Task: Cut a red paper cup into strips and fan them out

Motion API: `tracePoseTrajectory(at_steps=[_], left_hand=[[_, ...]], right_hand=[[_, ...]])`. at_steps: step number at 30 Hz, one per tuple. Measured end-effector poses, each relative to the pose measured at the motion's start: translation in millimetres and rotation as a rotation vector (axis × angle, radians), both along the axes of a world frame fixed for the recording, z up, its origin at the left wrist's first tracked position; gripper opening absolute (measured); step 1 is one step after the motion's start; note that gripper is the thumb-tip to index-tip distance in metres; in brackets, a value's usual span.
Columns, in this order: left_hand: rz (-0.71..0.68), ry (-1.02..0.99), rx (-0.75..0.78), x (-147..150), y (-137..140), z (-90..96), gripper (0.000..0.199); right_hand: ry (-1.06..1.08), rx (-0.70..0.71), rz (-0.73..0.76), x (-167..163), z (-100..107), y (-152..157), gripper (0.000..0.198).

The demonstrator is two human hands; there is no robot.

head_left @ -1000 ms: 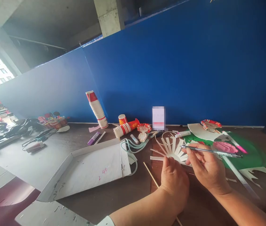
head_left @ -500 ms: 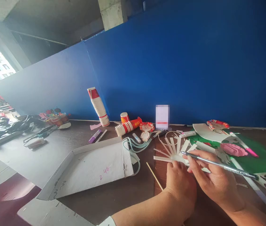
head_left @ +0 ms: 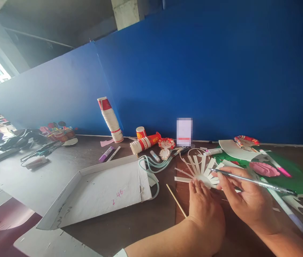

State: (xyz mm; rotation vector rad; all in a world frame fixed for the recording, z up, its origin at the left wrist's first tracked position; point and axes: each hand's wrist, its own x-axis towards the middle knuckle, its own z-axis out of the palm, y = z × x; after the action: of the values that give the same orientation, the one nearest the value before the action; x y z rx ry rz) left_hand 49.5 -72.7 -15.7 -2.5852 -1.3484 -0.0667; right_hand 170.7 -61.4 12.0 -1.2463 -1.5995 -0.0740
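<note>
My left hand (head_left: 203,207) lies with its fingers stretched flat on the near part of a white paper cutout (head_left: 200,177), whose strips spread like sun rays. In my right hand (head_left: 250,200) is a clear pen (head_left: 261,182), held slanting between thumb and fingers. Its tip is over the strips on the cutout's right side; I cannot tell whether it touches the paper. A wooden stick (head_left: 176,200) lies left of my left hand. Behind the cutout is a small paper figure with a red mane (head_left: 165,147).
A white cardboard box lid (head_left: 100,191) stands at left, beside pale cables (head_left: 153,165). Paper cups form a tall leaning stack (head_left: 111,121) and a lying stack (head_left: 146,143) near the blue wall (head_left: 194,71). Markers (head_left: 277,166), a pink paper piece (head_left: 264,169) and paper scraps lie at right.
My right hand and the pen have shifted slightly right, the tip moving off the inner strips. The fingers of my left hand have flattened out on the cutout. The view has shifted a little.
</note>
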Motion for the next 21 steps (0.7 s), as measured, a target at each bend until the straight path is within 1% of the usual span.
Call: tracePoseTrajectory(at_steps=[2,5,7,10,13,17,21], left_hand=[[0.015,0.002,0.012,-2,-1,-3.4,0.056],[-0.026,-0.015,0.06,-5,-4,-4.0,0.053],[-0.041,-0.009,0.078,-6,-6,-2.4,0.051],[-0.043,0.012,0.039,-4,-8,0.3,0.049],[-0.069,0.023,-0.031,0,-7,1.1,0.048],[-0.079,0.032,-0.087,3,-7,-1.3,0.051],[-0.092,-0.001,-0.081,3,-10,-2.9,0.061]], right_hand=[[0.049,-0.024,-0.023,5,2,2,0.022],[0.11,-0.072,-0.039,13,3,5,0.024],[0.097,-0.061,-0.065,17,2,8,0.024],[0.013,-0.017,-0.08,18,1,11,0.021],[-0.042,-0.007,-0.057,15,1,12,0.019],[-0.028,-0.027,-0.027,7,4,10,0.018],[-0.006,-0.071,0.098,-5,2,10,0.022]])
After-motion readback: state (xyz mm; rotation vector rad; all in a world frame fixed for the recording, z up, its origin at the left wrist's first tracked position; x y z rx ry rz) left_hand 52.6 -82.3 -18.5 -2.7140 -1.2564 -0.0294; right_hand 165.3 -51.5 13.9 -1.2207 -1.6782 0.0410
